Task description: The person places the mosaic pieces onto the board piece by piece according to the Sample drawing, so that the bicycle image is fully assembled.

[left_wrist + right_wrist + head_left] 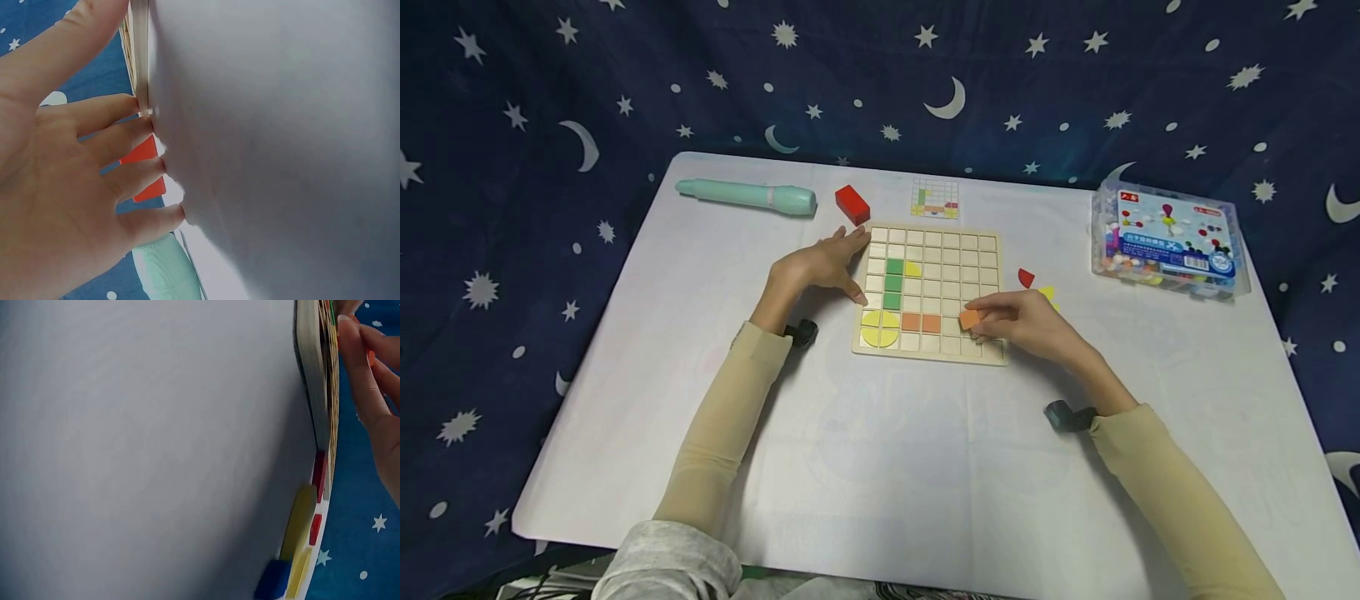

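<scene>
A wooden grid board (951,287) lies mid-table, holding green square tiles (892,284) in a column, a yellow quarter-round tile (913,268), a yellow circle of quarter tiles (880,329) and two orange square tiles (921,322). Between thumb and fingers, my right hand (1026,323) pinches another orange square tile (969,319) over the board's lower right. My left hand (823,265) rests at the board's left edge, thumb and fingers spread; the left wrist view shows its fingers (134,172) nearly straight.
Behind the board lies a printed pattern card (935,198), with a red block (852,205) and a mint-green tube (745,196) to its left. Loose red (1026,277) and yellow pieces (1048,294) lie right of the board. A clear box (1172,242) stands back right.
</scene>
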Tool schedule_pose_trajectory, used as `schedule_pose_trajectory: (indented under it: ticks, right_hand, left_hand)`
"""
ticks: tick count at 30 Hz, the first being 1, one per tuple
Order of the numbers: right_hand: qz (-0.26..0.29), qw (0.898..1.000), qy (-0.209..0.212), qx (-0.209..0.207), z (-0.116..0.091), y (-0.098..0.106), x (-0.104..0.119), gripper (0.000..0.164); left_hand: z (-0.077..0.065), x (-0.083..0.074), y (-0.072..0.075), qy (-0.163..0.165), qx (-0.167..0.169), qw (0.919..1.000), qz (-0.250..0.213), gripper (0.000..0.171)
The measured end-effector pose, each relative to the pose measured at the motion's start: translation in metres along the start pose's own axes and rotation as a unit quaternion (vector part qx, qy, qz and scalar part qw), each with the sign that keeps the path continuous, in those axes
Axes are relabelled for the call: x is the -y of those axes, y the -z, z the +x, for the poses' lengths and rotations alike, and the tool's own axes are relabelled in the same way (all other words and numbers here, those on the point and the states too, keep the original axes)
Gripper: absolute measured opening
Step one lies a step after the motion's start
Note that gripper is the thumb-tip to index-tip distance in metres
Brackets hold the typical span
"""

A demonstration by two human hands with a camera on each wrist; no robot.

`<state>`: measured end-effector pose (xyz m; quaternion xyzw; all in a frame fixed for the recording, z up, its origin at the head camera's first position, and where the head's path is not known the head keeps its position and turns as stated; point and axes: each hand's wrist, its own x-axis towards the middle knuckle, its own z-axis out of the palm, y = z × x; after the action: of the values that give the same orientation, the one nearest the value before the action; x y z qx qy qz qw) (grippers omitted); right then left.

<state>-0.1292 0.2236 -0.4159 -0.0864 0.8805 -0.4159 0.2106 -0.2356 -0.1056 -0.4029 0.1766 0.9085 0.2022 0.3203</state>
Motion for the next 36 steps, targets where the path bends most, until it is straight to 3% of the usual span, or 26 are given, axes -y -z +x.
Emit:
schedule_pose_trajectory:
  ticks: [5, 18, 30, 36]
  right_hand:
    - [-0.011, 1.0, 0.017, 0.003, 0.005, -0.007, 0.003, 0.035]
    - [-0.07, 0.997, 0.012, -0.009, 0.017, -0.02, 0.014, 0.032]
    - [-0.095, 0.995, 0.038, -0.017, 0.019, -0.022, 0.016, 0.025]
    - [-0.116, 0.992, 0.041, -0.015, 0.019, -0.024, 0.016, 0.03]
  left_hand:
    - [-0.001, 0.0, 0.0, 0.002, -0.001, 1.0, -0.002, 0.119]
    - [0.001, 0.002, 0.0, -0.005, -0.002, 1.0, -0.002, 0.119]
    - [0.0, 0.0, 0.0, -0.008, -0.001, 0.9999, 0.007, 0.117]
    - [0.0, 0.001, 0.0, -0.007, 0.0, 0.9999, 0.007, 0.118]
